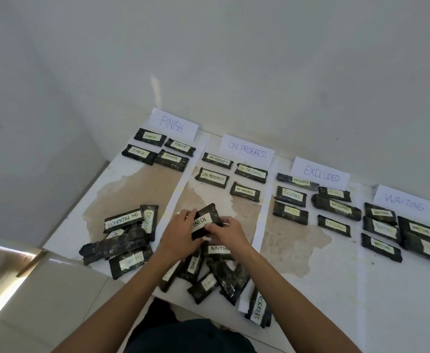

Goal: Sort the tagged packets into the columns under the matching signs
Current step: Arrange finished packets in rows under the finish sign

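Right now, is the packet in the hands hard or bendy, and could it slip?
Probably fairly stiff: the packet looks flat and unbent though the left hand and right hand hold only its sides. Maybe slippery, since the black wrap looks shiny. Unlikely to roll, being flat.

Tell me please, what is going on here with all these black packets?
A person is sorting. Both the left hand and the right hand hold one black plastic-wrapped packet with a white FINISH tag above the white surface. Sorted packets already lie under the four white paper signs: FINISH, ON PROGRESS, EXCLUDED, WAITING. A loose pile of unsorted packets lies near the person.
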